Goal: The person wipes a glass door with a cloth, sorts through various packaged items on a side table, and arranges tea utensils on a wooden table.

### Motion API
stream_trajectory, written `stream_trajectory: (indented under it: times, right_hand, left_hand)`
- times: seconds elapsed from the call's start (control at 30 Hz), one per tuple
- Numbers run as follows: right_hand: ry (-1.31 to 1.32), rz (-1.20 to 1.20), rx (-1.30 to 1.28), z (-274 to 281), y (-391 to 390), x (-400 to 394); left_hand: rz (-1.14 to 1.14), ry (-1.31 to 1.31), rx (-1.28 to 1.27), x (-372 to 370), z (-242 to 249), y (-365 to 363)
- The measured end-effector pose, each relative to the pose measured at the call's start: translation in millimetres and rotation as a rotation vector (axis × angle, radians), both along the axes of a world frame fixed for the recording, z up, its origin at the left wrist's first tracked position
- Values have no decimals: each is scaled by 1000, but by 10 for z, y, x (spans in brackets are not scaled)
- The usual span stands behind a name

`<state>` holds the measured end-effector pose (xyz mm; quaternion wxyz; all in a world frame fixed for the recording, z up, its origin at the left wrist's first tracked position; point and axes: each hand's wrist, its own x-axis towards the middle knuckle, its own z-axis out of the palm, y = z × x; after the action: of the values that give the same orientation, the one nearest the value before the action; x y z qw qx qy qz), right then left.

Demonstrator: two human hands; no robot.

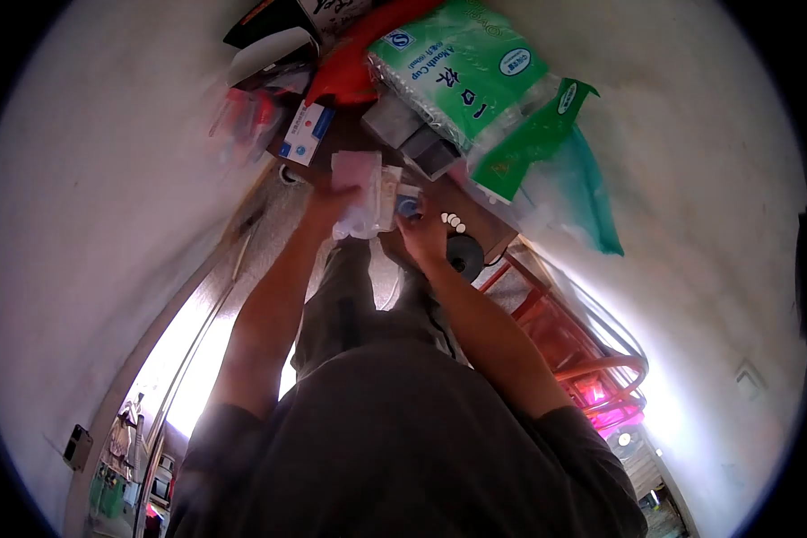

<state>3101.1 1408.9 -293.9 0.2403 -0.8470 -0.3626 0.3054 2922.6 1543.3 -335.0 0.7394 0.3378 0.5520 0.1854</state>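
Observation:
My left hand (329, 206) is closed on a pale pink, see-through plastic packet (359, 170) above the front edge of the brown table. Close against its right side is a clear packet (387, 193) with something beige inside. My right hand (427, 235) has its fingers closed at a small blue-and-white packet (408, 203), which partly overlaps the clear one. Small print and the exact contents are too blurred to read. Just right of my right hand, several white round pieces (454, 221) lie in a row on the table (482, 224).
A white-and-blue box (305, 134), a red bag (345, 67) and grey boxes (412, 134) crowd the table. A large green plastic pack of cups (462, 67) lies behind. A black round object (465, 257) sits at the right edge, near a red chair (556, 336).

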Motion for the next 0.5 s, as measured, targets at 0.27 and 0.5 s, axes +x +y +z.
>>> stream_trajectory:
  times: [0.27, 0.5]
  right_hand:
    - [163, 41, 149, -110, 224, 46]
    - [-248, 41, -334, 0, -675, 920]
  left_hand:
    - [-40, 87, 326, -3, -152, 469]
    - [-186, 417, 698, -134, -417, 712]
